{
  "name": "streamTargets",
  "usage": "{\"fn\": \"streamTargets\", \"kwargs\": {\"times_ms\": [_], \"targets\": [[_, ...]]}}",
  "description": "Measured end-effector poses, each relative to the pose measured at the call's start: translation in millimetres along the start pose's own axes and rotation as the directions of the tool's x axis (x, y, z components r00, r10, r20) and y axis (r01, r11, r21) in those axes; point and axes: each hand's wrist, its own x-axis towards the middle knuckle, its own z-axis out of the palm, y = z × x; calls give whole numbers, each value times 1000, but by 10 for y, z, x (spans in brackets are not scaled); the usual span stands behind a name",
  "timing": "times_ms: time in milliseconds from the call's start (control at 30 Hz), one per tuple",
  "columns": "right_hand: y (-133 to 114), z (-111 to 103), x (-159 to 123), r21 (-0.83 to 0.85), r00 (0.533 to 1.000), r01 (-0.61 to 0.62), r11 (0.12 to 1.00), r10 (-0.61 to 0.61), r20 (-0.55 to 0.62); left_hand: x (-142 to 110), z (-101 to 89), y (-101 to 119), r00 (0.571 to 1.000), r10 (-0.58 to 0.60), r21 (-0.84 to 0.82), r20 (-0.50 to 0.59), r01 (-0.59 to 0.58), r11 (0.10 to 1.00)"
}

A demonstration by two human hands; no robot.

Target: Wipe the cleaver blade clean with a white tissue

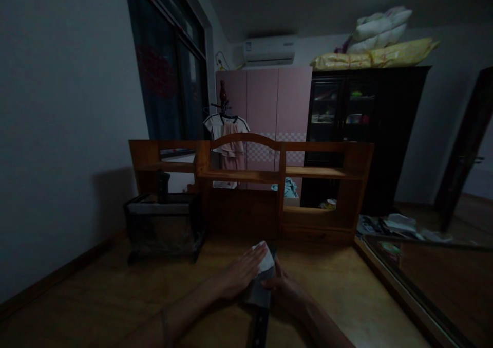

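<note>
A kitchen knife with a broad grey blade lies in front of me, its black handle pointing toward my body. My right hand grips the blade by its right edge, with the thumb on the flat face. A folded white tissue or cloth covers the far part of the blade. My left hand presses it there, its fingers fairly straight and close together. The blade's far tip is partly hidden by the white piece and my fingers.
The knife is over a wooden tabletop. A dark boxy rack with a black upright piece on top stands at left. Behind is a wooden shelf unit. Beyond the table's right edge lie papers. The room is dim.
</note>
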Motion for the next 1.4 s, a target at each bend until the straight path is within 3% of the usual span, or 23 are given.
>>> {"fn": "streamTargets", "kwargs": {"times_ms": [233,433,833,1067,1400], "targets": [[-2,15,10,-1,1000,-6,1000,6,-6,240,46,88,997,69,-20,-46,-70,997],[26,-3,28,-25,995,-22,999,19,-94,513,93,175,988,145,22,-57,-144,989],[-1,-10,7,-14,997,-39,999,38,-60,898,252,-81,993,118,247,8,-116,962],[-6,-14,31,0,995,-38,999,38,-92,949,183,-49,995,101,249,-17,-94,964],[-19,0,32,-2,994,-26,1000,26,-110,806,83,-86,995,97,268,-4,-92,959]]}}
